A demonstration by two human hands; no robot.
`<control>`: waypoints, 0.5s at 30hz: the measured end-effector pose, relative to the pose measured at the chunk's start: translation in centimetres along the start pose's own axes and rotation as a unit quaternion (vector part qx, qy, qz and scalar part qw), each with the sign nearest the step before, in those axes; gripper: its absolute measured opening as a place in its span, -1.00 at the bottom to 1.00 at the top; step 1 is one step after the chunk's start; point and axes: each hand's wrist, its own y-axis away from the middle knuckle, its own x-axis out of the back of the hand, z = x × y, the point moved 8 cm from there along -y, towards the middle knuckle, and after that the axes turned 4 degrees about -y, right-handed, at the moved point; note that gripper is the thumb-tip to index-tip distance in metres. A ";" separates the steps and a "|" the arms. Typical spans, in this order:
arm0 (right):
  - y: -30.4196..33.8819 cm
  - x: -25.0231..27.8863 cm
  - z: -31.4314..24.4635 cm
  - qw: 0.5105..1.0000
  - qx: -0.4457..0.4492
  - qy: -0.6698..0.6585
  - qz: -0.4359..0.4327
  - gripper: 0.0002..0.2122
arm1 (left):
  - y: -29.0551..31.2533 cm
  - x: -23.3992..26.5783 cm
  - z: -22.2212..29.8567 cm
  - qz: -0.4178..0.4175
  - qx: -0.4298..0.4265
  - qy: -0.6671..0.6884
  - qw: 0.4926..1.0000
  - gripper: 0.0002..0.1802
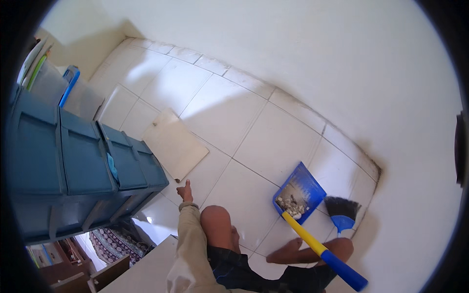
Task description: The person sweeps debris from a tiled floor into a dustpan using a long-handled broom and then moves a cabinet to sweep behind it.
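Observation:
My left hand [185, 191] reaches forward over the tiles, thumb and index finger apart, with nothing visible in it. Just beyond the fingers lies a flat beige board or sheet [177, 144]; a small dark bit marks its near corner. To the right, a blue dustpan [312, 190] with a yellow and blue handle holds grey dust and pale crumbled debris [292, 205]. Its handle slants over my leg, and the end shows no hand on it. Beside the pan is a broom [342, 215] with dark bristles and a blue head. My right hand is out of the picture.
Dark teal plastic drawers [83, 151] stand at the left, with clear bins [80, 95] beyond them. A white wall [342, 63] borders the tiled floor. Patterned cloth [117, 246] lies below the drawers, near a pale surface [146, 271]. My bent knees flank the near floor.

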 end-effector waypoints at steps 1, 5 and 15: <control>-0.2 -1.6 0.6 1.000 0.001 0.005 -0.002 -0.53 | -1.4 0.2 0.0 0.020 0.010 0.002 1.000 -0.12; -2.0 -5.8 2.9 0.999 -0.025 -0.003 0.045 -0.55 | -3.5 -3.7 2.4 0.076 0.064 -0.098 0.990 0.03; -7.3 -8.1 -0.3 0.995 -0.039 -0.027 0.093 -0.58 | -3.8 -1.2 5.6 0.153 0.096 -0.224 0.958 -0.02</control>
